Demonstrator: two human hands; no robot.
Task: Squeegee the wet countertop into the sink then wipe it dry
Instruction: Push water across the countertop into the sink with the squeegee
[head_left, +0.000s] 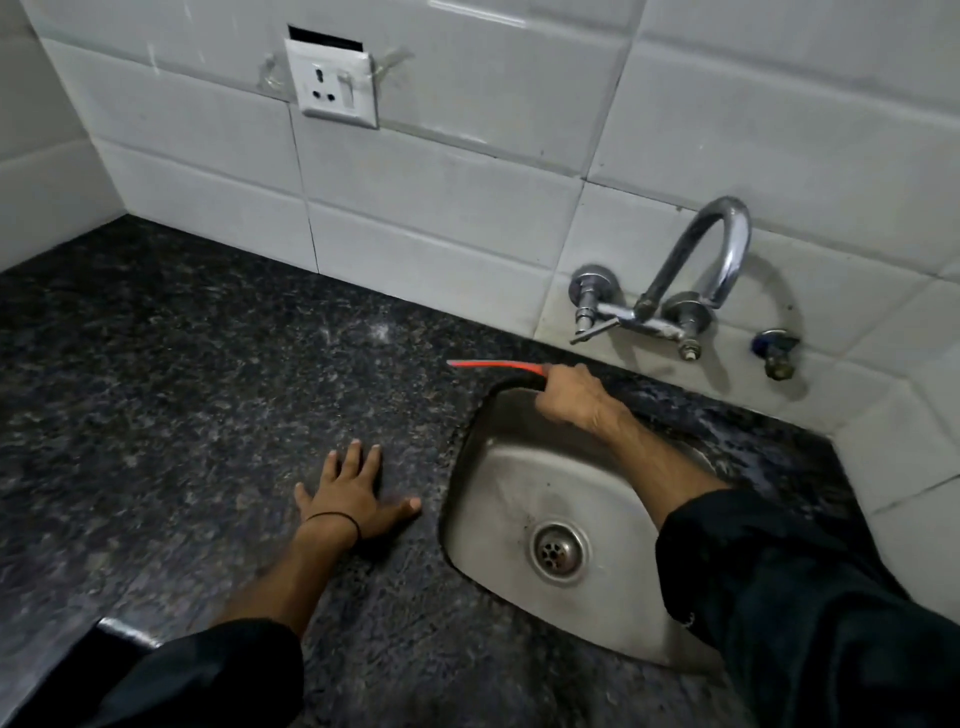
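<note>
At the sink's (498, 467) far rim, the right hand (571, 397) is closed around one red squeegee (496, 365), blade extending leftward over the granite countertop (208, 389). Left hand (353, 499) lies flat, fingers spread, empty.

Black-grey speckled countertop (208, 395), steel-grey sink (498, 499), red squeegee (493, 365) — white wall tiles (467, 171).

Chrome wall tap (670, 291), power socket (332, 85), white tiles (467, 171)
</note>
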